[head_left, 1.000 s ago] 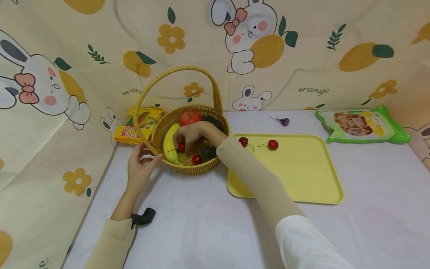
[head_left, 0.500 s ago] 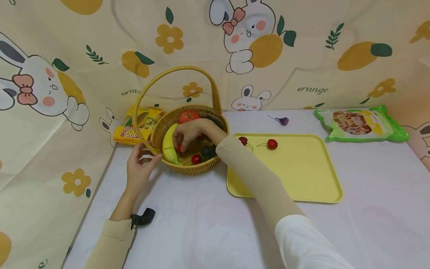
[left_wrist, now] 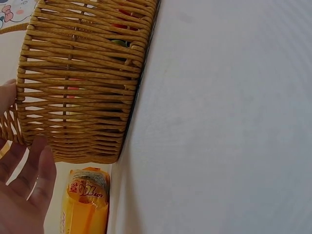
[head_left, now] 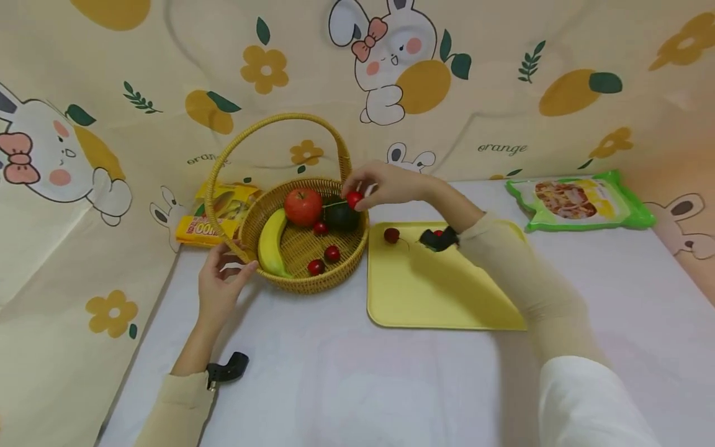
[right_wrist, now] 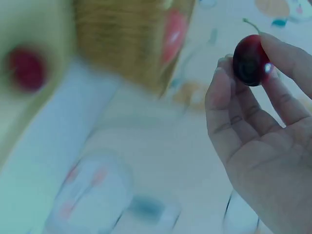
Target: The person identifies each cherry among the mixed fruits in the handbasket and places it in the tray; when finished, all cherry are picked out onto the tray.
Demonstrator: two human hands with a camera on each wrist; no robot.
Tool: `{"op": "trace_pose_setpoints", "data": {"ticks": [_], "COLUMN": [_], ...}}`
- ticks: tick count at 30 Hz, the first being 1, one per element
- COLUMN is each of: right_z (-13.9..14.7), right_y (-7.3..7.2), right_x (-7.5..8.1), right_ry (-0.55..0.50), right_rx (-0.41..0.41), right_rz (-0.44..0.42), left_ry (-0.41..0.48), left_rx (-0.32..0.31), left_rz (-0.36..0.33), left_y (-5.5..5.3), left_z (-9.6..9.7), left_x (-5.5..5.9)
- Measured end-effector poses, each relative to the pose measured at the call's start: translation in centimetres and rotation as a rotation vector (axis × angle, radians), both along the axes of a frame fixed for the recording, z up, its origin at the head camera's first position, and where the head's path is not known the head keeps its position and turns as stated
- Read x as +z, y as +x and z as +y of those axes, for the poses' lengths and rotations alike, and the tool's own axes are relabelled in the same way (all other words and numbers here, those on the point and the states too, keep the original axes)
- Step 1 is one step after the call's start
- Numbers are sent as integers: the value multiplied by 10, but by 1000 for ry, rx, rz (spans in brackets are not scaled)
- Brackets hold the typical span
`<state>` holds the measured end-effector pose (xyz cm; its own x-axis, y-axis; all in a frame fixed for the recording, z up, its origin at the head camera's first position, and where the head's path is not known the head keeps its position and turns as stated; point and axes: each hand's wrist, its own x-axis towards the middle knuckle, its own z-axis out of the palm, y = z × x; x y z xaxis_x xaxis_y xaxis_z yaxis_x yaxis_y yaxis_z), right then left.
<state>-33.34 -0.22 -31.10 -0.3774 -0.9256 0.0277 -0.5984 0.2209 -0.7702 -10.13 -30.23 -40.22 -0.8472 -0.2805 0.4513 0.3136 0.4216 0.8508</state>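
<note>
Golden woven wicker forms the round basket (head_left: 313,284) with a tall hooped handle in the head view, standing on the white surface (head_left: 346,372). The left hand (head_left: 220,285) has a narrow grip on its left rim at the handle's foot; a steady hold there should stop a bump from shifting the basket. The right hand (head_left: 393,183) pinches a small glossy red cherry (head_left: 354,199) at the basket's far right side, just beside the handle's other foot. Its thin stem points left across a dark rounded fruit (head_left: 343,218), so extra lift would help keep it from snagging. The right forearm spans the pale yellow rectangular tray (head_left: 413,304); best carried high, as a second cherry there is partly hidden behind the black wrist camera (head_left: 439,240).

In the left wrist view, thumb and fingers sit either side of the wicker, with a yellow printed packet (left_wrist: 87,197) close by.

In the right wrist view, the cherry is held between thumb and fingertips, stem up; a light squeeze should suffice. The background is too blurred to judge clearances.
</note>
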Motion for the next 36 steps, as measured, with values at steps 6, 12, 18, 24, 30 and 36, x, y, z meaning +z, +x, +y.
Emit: {"op": "trace_pose_setpoints", "data": {"ticks": [6,12,18,24,30,36], "right_z": [110,182,202,207,212,214], "right_y": [-4,7,15,17,17,18], "right_x": [-31,-62,-79,-85,-86,-79], "right_ry": [46,131,169,199,208,230], "right_rx": [-214,-323,-346,-374,-382,-370], "right_rz": [-91,-44,-2,42,52,107], "left_ry": [17,20,21,20,20,-10], "left_rx": [23,35,14,13,29,16], "left_rz": [4,16,22,26,3,13], "left_y": [5,1,-3,-4,-4,-1], "left_z": [-3,-16,-25,-21,-15,0], "left_x": [-1,-18,-26,-25,-24,-7]}}
